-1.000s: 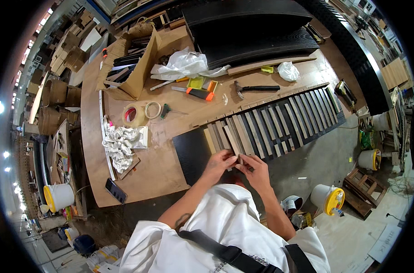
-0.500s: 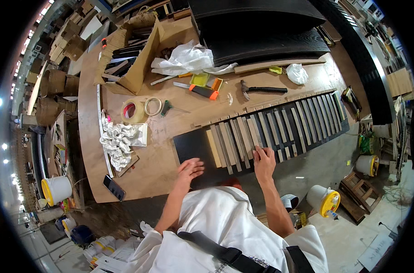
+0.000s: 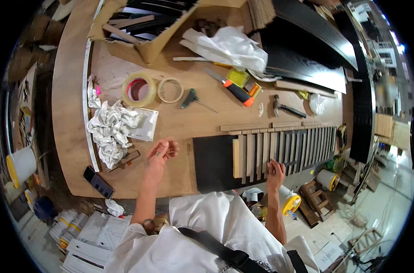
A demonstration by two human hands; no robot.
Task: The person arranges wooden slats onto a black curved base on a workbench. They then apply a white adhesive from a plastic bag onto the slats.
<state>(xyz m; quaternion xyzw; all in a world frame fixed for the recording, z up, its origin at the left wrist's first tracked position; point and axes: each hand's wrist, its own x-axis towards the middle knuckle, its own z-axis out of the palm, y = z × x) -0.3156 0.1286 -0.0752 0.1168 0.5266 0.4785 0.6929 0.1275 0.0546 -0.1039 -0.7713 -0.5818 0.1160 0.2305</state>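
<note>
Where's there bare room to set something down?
Bare tabletop: between the left hand and the black panel, and between it and the screwdriver. The panel's left end is bare; wooden strips crowd the rest. The far side is crowded.

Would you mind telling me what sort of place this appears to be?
It looks like a woodworking shop: narrow wooden strips are lined up on a black board, and a claw hammer and a screwdriver lie on the worktable.

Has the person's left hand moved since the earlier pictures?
Yes, leftward: against the black board, the left hand went from the wooden slats to beyond the board's left edge.
</note>
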